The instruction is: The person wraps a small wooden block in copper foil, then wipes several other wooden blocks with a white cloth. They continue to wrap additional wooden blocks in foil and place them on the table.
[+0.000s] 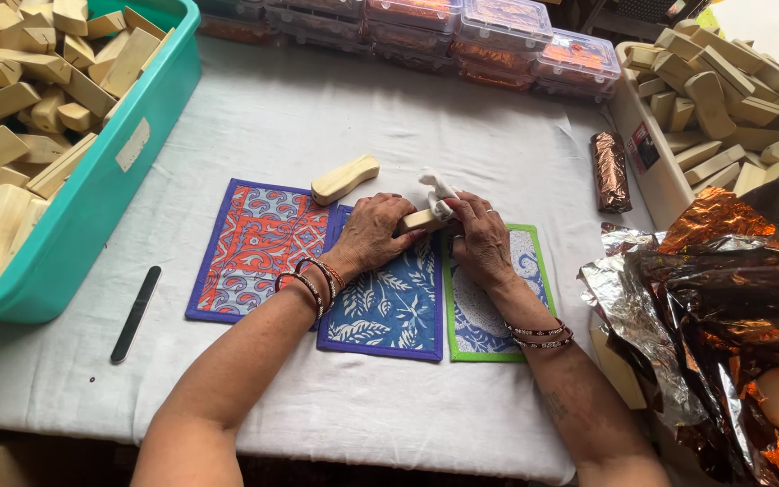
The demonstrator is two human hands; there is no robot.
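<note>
Nearest you, your two forearms run up from the near edge, both cut off above the elbow, with bead bracelets (313, 280) on the left wrist. To the right, crumpled copper foil (723, 298) fills the near right corner and hides whatever lies under it; a pale rounded shape at its near edge is too covered to name.

Your left hand (373, 232) is curled closed over the near end of a pale wooden block (421, 219), which rests over the blue mat (389, 311). Your right hand (480, 236) is closed too, pressing a white cloth (437, 188) against the block's right end. Most of the block is hidden under your fingers, so you cannot tell its full shape.

The blue mat sits between an orange mat (250, 248) on the left and a green-edged mat (489, 325) on the right, the latter partly under your right arm. A second block (344, 179) lies loose on the far corner of the orange mat.

Far left, a teal tub (92, 216) heaped with blocks is cut off by the frame. A dark nail file (135, 314) lies on the white cloth-covered table (317, 117) near it. Far right, a cream crate (655, 176) holds more blocks, a foil-wrapped bar (610, 169) beside it. Clear lidded boxes (507, 32) line the far edge; their orange contents are hard to make out.
</note>
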